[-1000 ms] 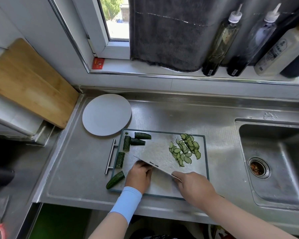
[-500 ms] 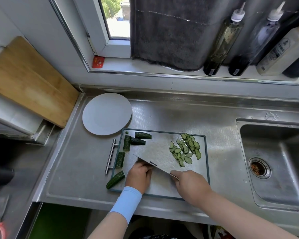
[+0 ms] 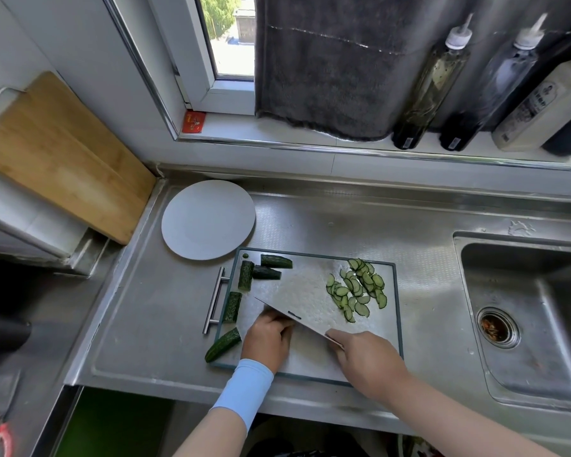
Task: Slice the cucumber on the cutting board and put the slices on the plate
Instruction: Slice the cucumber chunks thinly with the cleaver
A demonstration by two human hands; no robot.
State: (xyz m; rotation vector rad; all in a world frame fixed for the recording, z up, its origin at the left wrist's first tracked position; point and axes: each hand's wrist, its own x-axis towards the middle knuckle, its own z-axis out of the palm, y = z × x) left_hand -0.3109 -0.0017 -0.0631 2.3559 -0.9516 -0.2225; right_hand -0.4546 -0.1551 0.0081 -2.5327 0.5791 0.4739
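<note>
Your right hand (image 3: 368, 361) is wrapped round the handle of the cleaver (image 3: 297, 301), with the blade angled across the cutting board (image 3: 378, 331). Your left hand (image 3: 267, 338) rests on the board with its fingers curled against the blade. Whether they hold anything cannot be told. Slices (image 3: 356, 290) lie heaped beyond the blade. Uncut cucumber pieces (image 3: 245, 275) line the board's left edge, and one overhangs it. The plate (image 3: 208, 219) sits beside the far-left corner.

We are facing the cutting board (image 3: 379, 328) lying on the counter (image 3: 165, 324), plate (image 3: 208, 219) just behind its far-left corner, sink (image 3: 524, 308) to its right. Slices (image 3: 356, 288) are lying on its right side, cucumber chunks (image 3: 245, 275) along its left edge, cleaver (image 3: 297, 293) between.
</note>
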